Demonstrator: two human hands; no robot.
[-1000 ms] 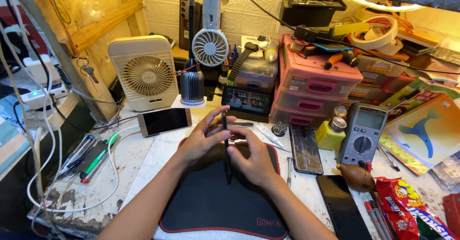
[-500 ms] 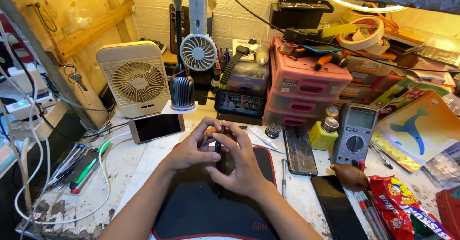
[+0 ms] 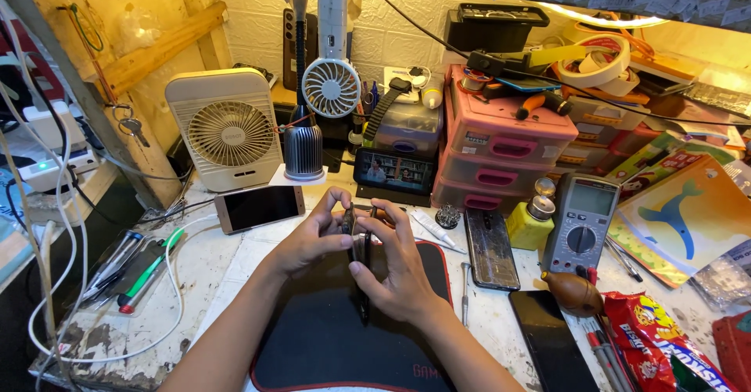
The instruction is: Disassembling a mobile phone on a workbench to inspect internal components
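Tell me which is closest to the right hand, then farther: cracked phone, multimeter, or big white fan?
From the right hand:
1. Cracked phone, just to its right on the table.
2. Multimeter, farther right, past the phone.
3. Big white fan, back left, beyond the left hand.

The worn white desk with chipped paint carries a black rectangular mat edged in red directly beneath the left hand and the right hand. Left of the left hand lies a rose-gold smartphone with a dark screen, and farther left a cluster of pens and markers. Right of the right hand lie a cracked dark phone, a yellow squat bottle and a grey multimeter.
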